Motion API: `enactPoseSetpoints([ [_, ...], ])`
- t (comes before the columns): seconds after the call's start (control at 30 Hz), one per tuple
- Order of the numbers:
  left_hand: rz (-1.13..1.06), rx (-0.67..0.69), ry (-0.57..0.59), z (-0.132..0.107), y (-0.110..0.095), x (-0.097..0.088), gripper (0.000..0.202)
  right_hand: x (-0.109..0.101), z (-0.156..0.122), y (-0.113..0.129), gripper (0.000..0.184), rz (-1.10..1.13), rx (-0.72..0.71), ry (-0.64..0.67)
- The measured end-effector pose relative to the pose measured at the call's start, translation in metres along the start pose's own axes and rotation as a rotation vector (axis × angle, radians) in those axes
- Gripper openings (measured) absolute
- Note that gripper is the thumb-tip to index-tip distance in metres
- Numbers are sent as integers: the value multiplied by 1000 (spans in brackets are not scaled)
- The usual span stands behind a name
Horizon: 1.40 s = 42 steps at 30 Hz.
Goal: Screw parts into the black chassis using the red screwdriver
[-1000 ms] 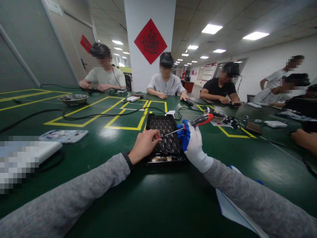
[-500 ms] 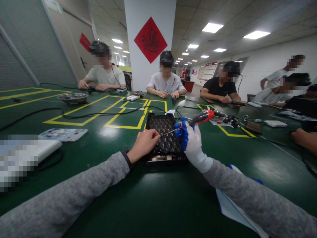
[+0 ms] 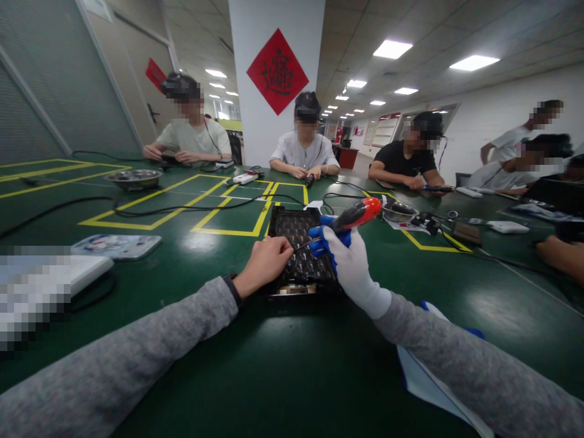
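Note:
A screwdriver [image 3: 358, 215] with a black and red handle is in my right hand [image 3: 353, 261], which wears a white glove with blue fingers. The fingers wrap around the front of the handle, and the shaft slants down to the left. My left hand [image 3: 267, 261], bare, has its fingertips pinched together by the shaft's end; what lies between them is too small to make out. Both hands are over an open black device case [image 3: 296, 297] with dark, patterned, shiny film inside. Small light parts [image 3: 296, 289] show along its near edge.
A phone [image 3: 116, 246] lies at left beside a blurred white box [image 3: 77, 274]. Metal bowls [image 3: 134, 178] stand farther back, and black cables [image 3: 201, 210] cross the green table. A blue-white glove [image 3: 433, 383] lies under my right forearm. Several co-workers sit around the table.
My right hand and the screwdriver have shifted slightly left, the handle tipping up more steeply and the gloved fingers coming closer to my left fingertips. My left hand has hardly moved.

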State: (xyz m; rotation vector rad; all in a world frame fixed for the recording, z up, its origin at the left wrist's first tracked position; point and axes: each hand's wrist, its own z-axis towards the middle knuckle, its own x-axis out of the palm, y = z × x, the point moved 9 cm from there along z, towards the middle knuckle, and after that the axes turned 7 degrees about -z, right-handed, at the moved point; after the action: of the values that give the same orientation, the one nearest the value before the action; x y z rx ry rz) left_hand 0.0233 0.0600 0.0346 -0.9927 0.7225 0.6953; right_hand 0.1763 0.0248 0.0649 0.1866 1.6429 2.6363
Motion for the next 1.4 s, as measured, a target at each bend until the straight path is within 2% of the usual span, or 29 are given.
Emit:
enactPoseSetpoints([
  [0.2,-20,-11,11,0,1,0,21,2,1,-3,35,3,13,-15],
  [0.4,-76,-14,1,0,0,-3,23,12,-4,1,37,49,24,89],
  [0.67,-130,15,-29,0,-1,-4,21,15,-4,0,38,97,40,136],
  [1.13,-135,16,12,-2,-2,-2,29,2,1,1,32,51,6,2],
  [1.23,-193,16,3,-2,-3,-3,33,-3,1,2,31,45,-11,-37],
  [1.4,-393,87,-50,-7,-15,-16,40,-22,-2,7,30,-19,-72,-198],
])
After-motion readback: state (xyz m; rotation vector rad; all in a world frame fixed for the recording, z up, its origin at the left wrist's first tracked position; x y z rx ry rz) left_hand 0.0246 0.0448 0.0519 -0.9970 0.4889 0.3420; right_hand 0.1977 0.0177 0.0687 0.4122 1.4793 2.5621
